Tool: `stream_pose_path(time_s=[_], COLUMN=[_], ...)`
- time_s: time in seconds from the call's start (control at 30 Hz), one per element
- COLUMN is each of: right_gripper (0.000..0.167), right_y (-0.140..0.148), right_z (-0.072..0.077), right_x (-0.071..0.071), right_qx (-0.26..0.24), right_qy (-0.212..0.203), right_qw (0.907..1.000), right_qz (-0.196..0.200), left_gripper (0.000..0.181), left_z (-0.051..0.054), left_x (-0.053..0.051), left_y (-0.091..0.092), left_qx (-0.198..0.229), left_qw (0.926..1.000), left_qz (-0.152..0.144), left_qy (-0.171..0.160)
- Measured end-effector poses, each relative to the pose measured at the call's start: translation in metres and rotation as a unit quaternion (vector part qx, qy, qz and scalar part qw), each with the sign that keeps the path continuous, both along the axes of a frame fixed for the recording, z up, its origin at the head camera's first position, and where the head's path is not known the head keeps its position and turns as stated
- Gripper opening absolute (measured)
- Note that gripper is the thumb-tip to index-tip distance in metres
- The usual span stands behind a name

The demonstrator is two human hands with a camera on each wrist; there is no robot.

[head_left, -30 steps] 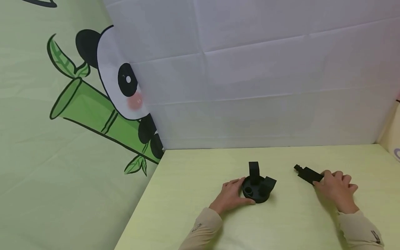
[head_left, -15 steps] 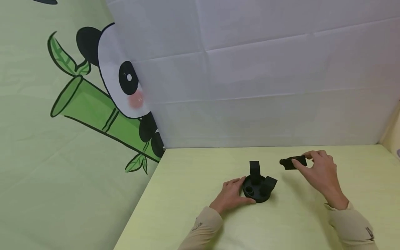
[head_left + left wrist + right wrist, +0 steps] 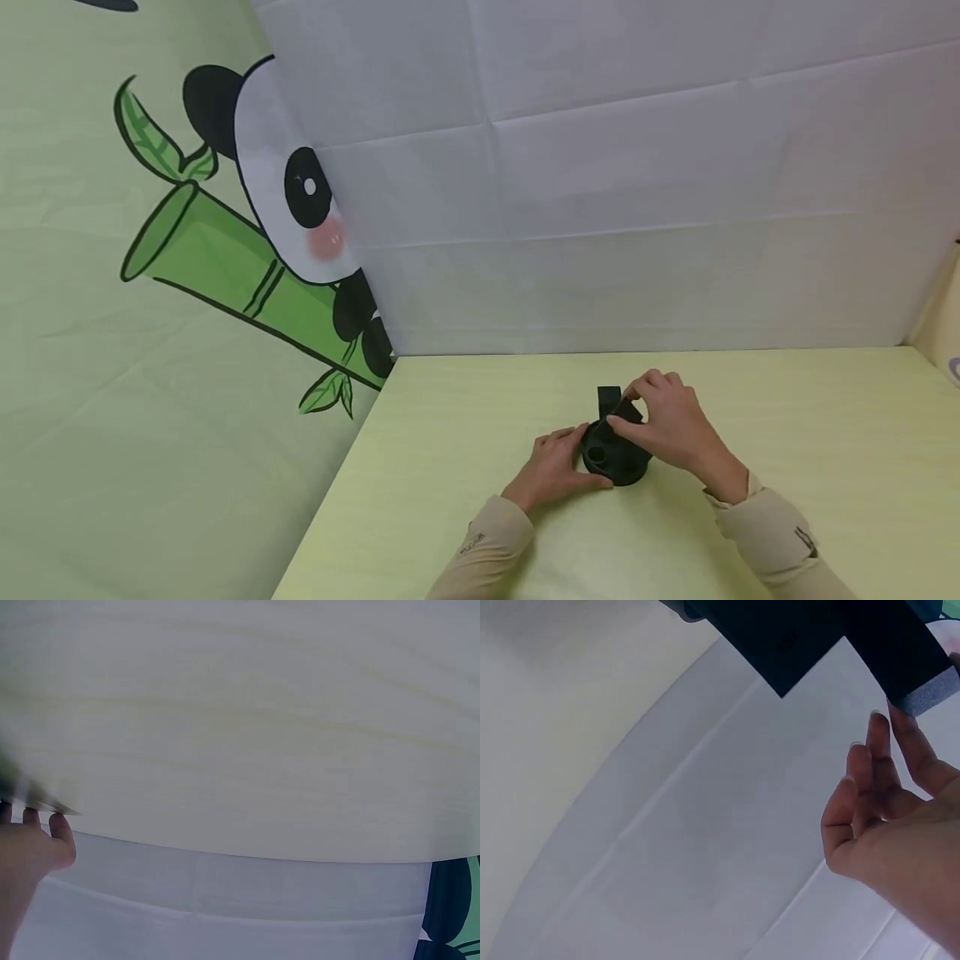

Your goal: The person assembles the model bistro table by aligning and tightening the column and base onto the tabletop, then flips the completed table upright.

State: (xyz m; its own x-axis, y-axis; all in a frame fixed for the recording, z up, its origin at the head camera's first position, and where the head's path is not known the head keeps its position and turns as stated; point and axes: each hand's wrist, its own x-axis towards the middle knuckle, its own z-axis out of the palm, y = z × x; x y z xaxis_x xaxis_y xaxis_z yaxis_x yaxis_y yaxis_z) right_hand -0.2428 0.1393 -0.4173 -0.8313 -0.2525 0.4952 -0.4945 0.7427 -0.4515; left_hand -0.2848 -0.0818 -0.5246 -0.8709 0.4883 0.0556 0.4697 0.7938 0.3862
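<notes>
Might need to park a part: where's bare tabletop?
Bare tabletop lies between the panda-print backdrop and the left hand; another bare patch lies right of the right hand, before the white backdrop. Crowded: the round black base, with the left hand round its rim and the right pinching a black block.

- Legible text, brand, number or sign: none found in any view.
- Left sleeve (image 3: 495,525), just behind the left grip (image 3: 555,468): small dark marking (image 3: 472,544) near the cuff; resembles lettering, too small to read.
- Right sleeve (image 3: 765,525), just behind the right grip (image 3: 671,425): dark marking (image 3: 806,542) near the cuff; strokes visible, wording cannot be made out.
- Black block (image 3: 776,667), up and to the left of the right grip in the right wrist view: faint small mark (image 3: 788,637) on its face; unreadable.
- Pale panel (image 3: 943,321), well to the right of the right grip: curved purple mark (image 3: 955,364), cut by the frame edge; letter or drawing, cannot tell.
</notes>
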Motion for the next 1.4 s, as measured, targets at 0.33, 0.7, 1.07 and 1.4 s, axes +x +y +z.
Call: stream_pose_path(time_s=[0.33, 0.7, 1.07, 1.4], right_gripper=[0.026, 0.034, 0.041, 0.044], right_y=[-0.018, -0.034, -0.053, -0.047], right_z=[-0.013, -0.012, -0.022, -0.017], right_x=[-0.004, -0.007, -0.013, -0.009], right_qx=[0.075, 0.077, 0.094, 0.095], right_qy=[-0.079, -0.064, -0.019, -0.063], right_qw=[0.9940, 0.9946, 0.9933, 0.9934], right_qz=[-0.011, -0.030, -0.064, -0.009], left_gripper=[0.097, 0.091, 0.093, 0.085], left_z=[0.000, 0.003, -0.001, 0.001], left_x=[0.001, 0.003, 0.002, 0.001], left_y=[-0.001, -0.002, -0.004, -0.001], left_qx=[0.001, 0.010, 0.016, 0.012], left_qw=[0.9999, 0.9999, 0.9998, 0.9999], left_qz=[0.005, -0.005, -0.012, -0.007], left_qy=[-0.011, 0.000, 0.003, -0.002])
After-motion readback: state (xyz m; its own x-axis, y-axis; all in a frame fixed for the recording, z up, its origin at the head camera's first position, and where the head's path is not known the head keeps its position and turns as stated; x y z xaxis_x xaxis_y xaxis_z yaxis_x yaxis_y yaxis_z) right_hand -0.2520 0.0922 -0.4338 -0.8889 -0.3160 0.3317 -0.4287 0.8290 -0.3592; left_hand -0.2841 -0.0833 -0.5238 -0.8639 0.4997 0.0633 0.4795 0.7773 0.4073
